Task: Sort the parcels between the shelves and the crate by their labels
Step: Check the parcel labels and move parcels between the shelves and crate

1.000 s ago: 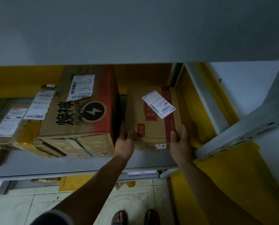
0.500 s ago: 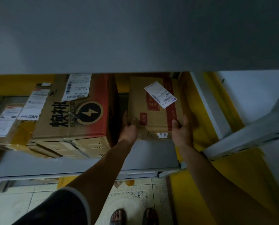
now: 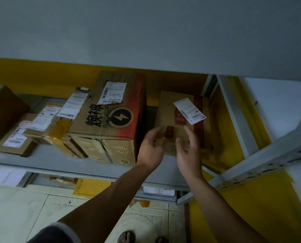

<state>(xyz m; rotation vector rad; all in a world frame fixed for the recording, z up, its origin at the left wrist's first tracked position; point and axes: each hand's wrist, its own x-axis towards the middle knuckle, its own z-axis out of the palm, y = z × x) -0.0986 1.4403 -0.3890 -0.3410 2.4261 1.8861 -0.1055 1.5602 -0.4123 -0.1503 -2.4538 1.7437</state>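
A brown cardboard parcel (image 3: pixel 170 109) with red print and a white label (image 3: pixel 189 110) stands on the grey shelf (image 3: pixel 76 163), at its right end beside the yellow side panel. My left hand (image 3: pixel 150 148) and my right hand (image 3: pixel 188 151) hover just in front of it, fingers spread, both off the box and holding nothing. To its left sits a larger carton (image 3: pixel 109 120) with black characters, a lightning badge and a white label on top.
Several smaller labelled parcels (image 3: pixel 41 127) lie stacked at the shelf's left. A grey shelf board (image 3: pixel 146 32) hangs overhead. A perforated grey shelf post (image 3: pixel 261 163) slants at the right. Below are a lower shelf, tiled floor and my sandalled feet (image 3: pixel 127 236).
Both hands pushed the brown parcel back onto the shelf, then let go of it and drew back toward me. The parcel now rests on its own.
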